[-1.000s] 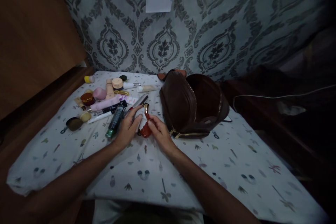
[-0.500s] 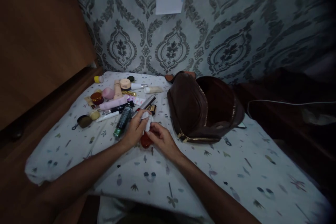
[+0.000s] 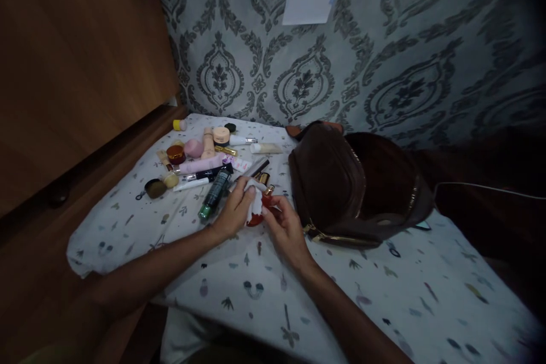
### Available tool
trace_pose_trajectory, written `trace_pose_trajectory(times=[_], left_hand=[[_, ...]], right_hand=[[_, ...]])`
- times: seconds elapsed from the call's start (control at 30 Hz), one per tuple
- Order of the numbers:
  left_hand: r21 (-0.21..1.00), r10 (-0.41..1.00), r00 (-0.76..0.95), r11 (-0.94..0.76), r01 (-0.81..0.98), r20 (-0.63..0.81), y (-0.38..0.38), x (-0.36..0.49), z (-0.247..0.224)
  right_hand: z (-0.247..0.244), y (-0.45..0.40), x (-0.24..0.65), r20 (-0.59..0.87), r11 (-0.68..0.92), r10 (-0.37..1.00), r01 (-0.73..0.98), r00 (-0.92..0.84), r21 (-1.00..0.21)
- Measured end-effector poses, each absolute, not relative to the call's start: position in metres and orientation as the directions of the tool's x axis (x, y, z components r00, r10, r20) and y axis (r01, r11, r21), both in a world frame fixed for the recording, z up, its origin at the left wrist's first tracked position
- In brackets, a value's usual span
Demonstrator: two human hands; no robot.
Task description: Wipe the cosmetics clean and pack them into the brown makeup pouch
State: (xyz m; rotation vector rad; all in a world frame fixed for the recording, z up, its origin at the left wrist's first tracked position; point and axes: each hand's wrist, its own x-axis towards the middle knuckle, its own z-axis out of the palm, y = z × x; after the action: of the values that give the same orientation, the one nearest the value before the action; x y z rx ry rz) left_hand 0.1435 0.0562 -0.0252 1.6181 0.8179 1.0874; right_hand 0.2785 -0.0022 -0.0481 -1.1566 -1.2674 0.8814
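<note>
My left hand (image 3: 234,209) is closed on a crumpled white wipe (image 3: 256,205), which lies against a reddish-orange item (image 3: 267,200) with a gold-coloured part at its top. The fingers of my right hand (image 3: 287,228) pinch that reddish item from the right side. Just left of my left hand lies a dark tube with a green cap (image 3: 214,193). Behind the hands is a small black and gold item (image 3: 264,178). A brown bag (image 3: 336,179) stands open to the right of my right hand.
Cosmetics spread over the back left of the patterned cloth (image 3: 239,261), among them a pink sponge (image 3: 193,148), a round jar (image 3: 220,136), an amber jar (image 3: 176,153) and a brush (image 3: 155,188). A wooden cabinet (image 3: 85,57) stands at the left.
The view has shifted, so the scene sits further right. The reddish item now shows more between my hands, with its gold part visible, and the wipe lies against it.
</note>
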Motion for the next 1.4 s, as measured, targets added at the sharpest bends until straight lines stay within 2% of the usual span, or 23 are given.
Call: trace_pose_trajectory(times=[0.17, 0.33, 0.43, 0.63, 0.7, 0.77, 0.83, 0.87, 0.93, 1.0, 1.1, 1.17, 1.23, 1.4], left_hand=[[0.905, 0.769, 0.557, -0.419, 0.069, 0.314, 0.049, 0.143, -0.024], [0.921, 0.758, 0.586, -0.387, 0.054, 0.284, 0.056, 0.142, -0.027], [0.942, 0.771, 0.589, -0.331, 0.049, 0.241, 0.063, 0.141, -0.03], [0.994, 0.763, 0.641, -0.108, 0.0, 0.082, 0.075, 0.138, -0.032], [0.996, 0.753, 0.656, -0.093, 0.018, 0.058, 0.078, 0.135, -0.032], [0.992, 0.755, 0.653, -0.116, 0.045, 0.059, 0.079, 0.133, -0.032], [0.987, 0.768, 0.637, -0.147, 0.065, 0.073, 0.079, 0.131, -0.031], [0.985, 0.772, 0.63, -0.162, 0.066, 0.084, 0.079, 0.131, -0.031], [0.977, 0.76, 0.639, -0.202, 0.065, 0.115, 0.08, 0.131, -0.03], [0.964, 0.741, 0.655, -0.256, 0.072, 0.148, 0.08, 0.132, -0.03], [0.95, 0.745, 0.648, -0.294, 0.104, 0.159, 0.079, 0.133, -0.031], [0.95, 0.75, 0.646, -0.286, 0.126, 0.141, 0.079, 0.132, -0.032], [0.948, 0.738, 0.663, -0.285, 0.139, 0.125, 0.078, 0.131, -0.03], [0.946, 0.702, 0.706, -0.285, 0.157, 0.095, 0.077, 0.126, -0.025]], right_hand=[[-0.046, -0.001, 0.283, 0.253, 0.212, 0.923, 0.166, 0.289, -0.963], [-0.045, 0.001, 0.284, 0.238, 0.208, 0.927, 0.132, 0.288, -0.969], [-0.045, 0.002, 0.284, 0.225, 0.204, 0.935, 0.103, 0.276, -0.974], [-0.048, 0.006, 0.284, 0.21, 0.189, 0.922, 0.098, 0.324, -0.977], [-0.045, 0.007, 0.287, 0.209, 0.18, 0.912, 0.113, 0.352, -0.977], [-0.035, 0.006, 0.289, 0.264, 0.203, 0.86, 0.182, 0.437, -0.962], [-0.018, 0.008, 0.29, 0.401, 0.256, 0.779, 0.339, 0.483, -0.905], [-0.007, 0.011, 0.289, 0.488, 0.295, 0.749, 0.434, 0.449, -0.851], [0.015, 0.024, 0.283, 0.63, 0.406, 0.736, 0.583, 0.248, -0.704], [0.032, 0.048, 0.27, 0.657, 0.52, 0.754, 0.624, -0.014, -0.583], [0.039, 0.098, 0.239, 0.496, 0.613, 0.777, 0.645, -0.387, -0.456], [0.033, 0.133, 0.214, 0.351, 0.629, 0.776, 0.692, -0.524, -0.354], [0.022, 0.162, 0.191, 0.237, 0.637, 0.771, 0.718, -0.592, -0.281], [0.001, 0.202, 0.153, 0.131, 0.65, 0.758, 0.721, -0.639, -0.24]])
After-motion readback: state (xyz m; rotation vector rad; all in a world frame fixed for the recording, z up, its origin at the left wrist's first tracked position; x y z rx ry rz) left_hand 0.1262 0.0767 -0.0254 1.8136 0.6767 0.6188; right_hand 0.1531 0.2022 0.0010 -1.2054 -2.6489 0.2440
